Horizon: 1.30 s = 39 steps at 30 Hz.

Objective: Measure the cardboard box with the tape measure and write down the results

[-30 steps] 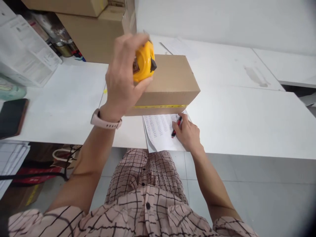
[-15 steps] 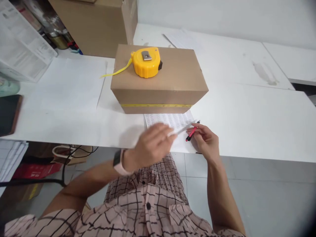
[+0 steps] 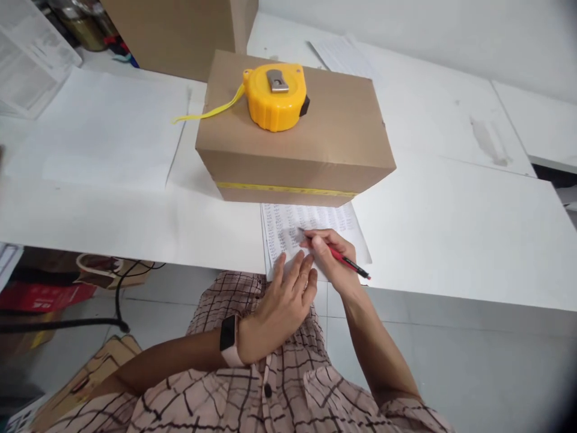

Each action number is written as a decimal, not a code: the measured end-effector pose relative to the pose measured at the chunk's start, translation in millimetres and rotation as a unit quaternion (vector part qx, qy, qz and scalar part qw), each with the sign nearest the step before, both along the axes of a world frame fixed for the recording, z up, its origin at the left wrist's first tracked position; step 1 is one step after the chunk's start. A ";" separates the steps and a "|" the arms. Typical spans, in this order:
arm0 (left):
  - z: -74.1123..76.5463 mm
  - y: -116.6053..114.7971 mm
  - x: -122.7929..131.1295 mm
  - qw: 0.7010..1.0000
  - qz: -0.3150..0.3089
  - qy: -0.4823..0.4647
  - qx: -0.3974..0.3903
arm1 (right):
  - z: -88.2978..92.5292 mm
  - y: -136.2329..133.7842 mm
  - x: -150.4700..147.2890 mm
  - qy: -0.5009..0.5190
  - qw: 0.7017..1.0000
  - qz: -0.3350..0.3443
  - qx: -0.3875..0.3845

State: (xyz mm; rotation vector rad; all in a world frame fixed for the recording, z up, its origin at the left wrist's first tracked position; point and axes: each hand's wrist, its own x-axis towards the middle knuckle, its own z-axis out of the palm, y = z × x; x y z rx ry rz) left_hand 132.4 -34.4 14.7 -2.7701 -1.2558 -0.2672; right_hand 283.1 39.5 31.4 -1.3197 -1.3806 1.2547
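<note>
My right hand is closed around a red and black pen, whose tip is over the paper sheets covered in rows of small writing. My left hand lies with fingers spread on the lower edge of those sheets, just left of my right hand. Behind the sheets stands a brown cardboard box, which hides their far part. On its top sits a yellow tape measure with a yellow strap. A yellow measuring strip runs across the front side of the box.
A larger cardboard box stands at the back left. White blank sheets lie on the left of the white table. Another printed sheet is behind the box. Below the table at left are a cable and a paper bag.
My left hand has come down onto the edge of the sheets and its fingers have spread. My right hand has moved left over the sheets, and the pen has turned with its tip toward the writing.
</note>
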 end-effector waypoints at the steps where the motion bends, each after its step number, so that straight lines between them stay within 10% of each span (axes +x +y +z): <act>1: 0.2 -0.3 2.1 1.000 0.004 -0.002 -0.001 | -4.5 4.3 -0.7 -0.005 1.000 -0.009 0.006; 39: -5.9 8.8 16.3 0.996 0.028 -0.080 0.039 | -9.5 13.3 -0.1 -0.197 0.977 -0.073 0.041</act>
